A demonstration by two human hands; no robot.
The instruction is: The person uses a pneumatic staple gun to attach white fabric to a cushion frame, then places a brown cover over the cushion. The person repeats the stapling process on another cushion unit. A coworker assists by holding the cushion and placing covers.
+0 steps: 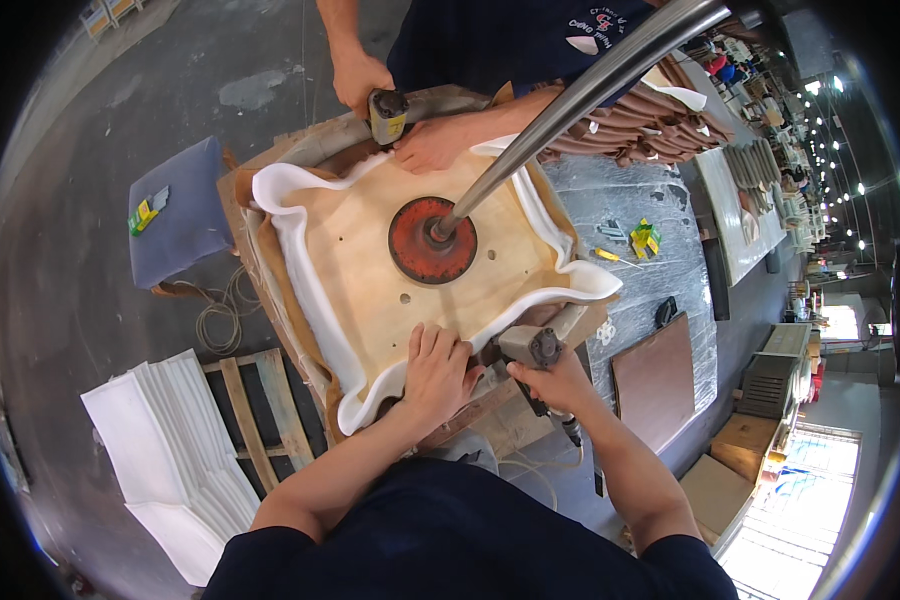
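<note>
Hands: two (438,365) (560,380) | staple guns: two (532,347) (388,115) | plywood panel: one (370,260)

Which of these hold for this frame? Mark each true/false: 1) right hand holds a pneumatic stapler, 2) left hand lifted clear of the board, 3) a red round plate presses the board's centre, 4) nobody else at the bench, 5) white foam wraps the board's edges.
1) True: the right hand grips a grey pneumatic stapler at the near edge.
2) False: the left hand lies flat on the wooden board, by the foam edge.
3) True: the red round plate sits at the centre on a metal pole.
4) False: another person's hands work the far edge with a yellow stapler.
5) True: white foam curls up around the board.
</note>
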